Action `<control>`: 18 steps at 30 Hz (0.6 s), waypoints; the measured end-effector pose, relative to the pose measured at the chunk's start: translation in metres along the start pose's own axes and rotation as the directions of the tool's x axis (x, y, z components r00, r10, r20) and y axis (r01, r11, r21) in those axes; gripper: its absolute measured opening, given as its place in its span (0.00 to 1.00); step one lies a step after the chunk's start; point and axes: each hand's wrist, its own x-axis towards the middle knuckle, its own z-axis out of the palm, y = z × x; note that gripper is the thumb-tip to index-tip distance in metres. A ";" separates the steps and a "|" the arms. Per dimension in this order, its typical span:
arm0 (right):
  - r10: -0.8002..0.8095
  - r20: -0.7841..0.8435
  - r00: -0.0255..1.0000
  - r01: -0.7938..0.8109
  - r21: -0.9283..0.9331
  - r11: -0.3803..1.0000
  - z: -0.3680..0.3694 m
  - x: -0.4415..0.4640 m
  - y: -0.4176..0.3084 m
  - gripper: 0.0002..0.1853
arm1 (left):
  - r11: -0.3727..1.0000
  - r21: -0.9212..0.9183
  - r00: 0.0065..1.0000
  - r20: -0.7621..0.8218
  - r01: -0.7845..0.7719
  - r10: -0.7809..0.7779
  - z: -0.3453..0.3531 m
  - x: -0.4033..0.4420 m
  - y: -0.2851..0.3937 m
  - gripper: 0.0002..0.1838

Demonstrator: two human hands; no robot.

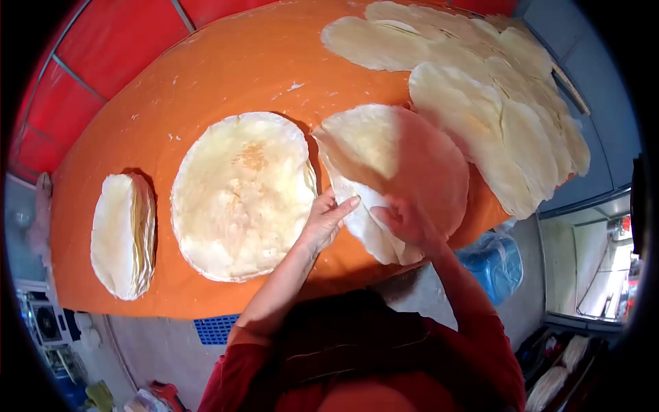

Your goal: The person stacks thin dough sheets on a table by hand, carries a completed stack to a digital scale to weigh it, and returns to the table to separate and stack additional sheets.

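A large round flatbread [357, 141] lies before me on the orange table, its right half in shadow. My left hand [327, 218] pinches the near left edge of this flatbread, thumb on top. Close by, my right hand [406, 221] rests on the same bread with fingers bent down at a whitish turned-up part; its fingertips are partly hidden. Left of my hands is a stack of round flatbreads [240, 196], browned in the middle. Farther left stands a pile of folded flatbreads [122, 237].
Many overlapping thin flatbreads [473, 103] cover the table's far right. The orange tablecloth [206, 75] carries small white flakes. A blue plastic-wrapped container [495, 264] sits below the right edge, and a blue crate [215, 330] below the front edge.
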 end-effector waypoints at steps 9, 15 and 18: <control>-0.116 -0.405 0.907 -0.293 -0.805 0.516 -0.266 0.079 -0.057 0.09 | 0.989 0.138 0.842 -0.539 0.054 0.029 0.007 -0.044 -0.035 0.10; -0.785 -0.505 0.358 -0.552 -0.793 0.258 -0.439 0.068 -0.111 0.07 | 0.988 0.154 0.796 -0.597 -0.005 0.097 -0.009 -0.029 -0.069 0.10; -0.713 -0.328 0.620 -0.173 -0.943 0.283 -0.488 0.087 -0.123 0.09 | 0.976 0.210 0.850 -0.501 -0.063 0.163 -0.011 -0.031 -0.075 0.04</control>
